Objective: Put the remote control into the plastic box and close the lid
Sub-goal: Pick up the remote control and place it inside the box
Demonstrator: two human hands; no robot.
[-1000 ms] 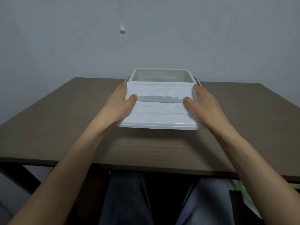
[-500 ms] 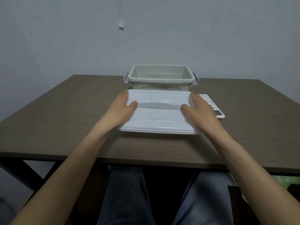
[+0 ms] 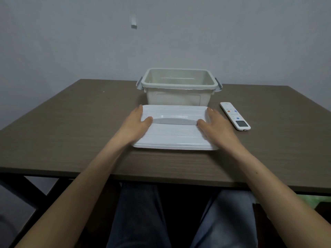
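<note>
You face a plain grey-blue wall (image 3: 71,42), evenly and softly lit, with no hard shadows. A small pale fitting (image 3: 133,23) sticks out of it high up, left of centre. Below stands a bench (image 3: 62,131) with a dark brown wood-grain top, its far edge close against the wall. A dark metal frame (image 3: 26,190) with a slanted brace shows under its near left corner. At the lower right, under the bench, you can see a patch of something green (image 3: 311,201), too blurred to identify.

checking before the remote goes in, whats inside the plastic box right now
Nothing shows inside the plastic box: its far and side inner walls are bare. The near wall hides the floor, so the bottom cannot be checked. The remote control lies outside, on the table.
</note>
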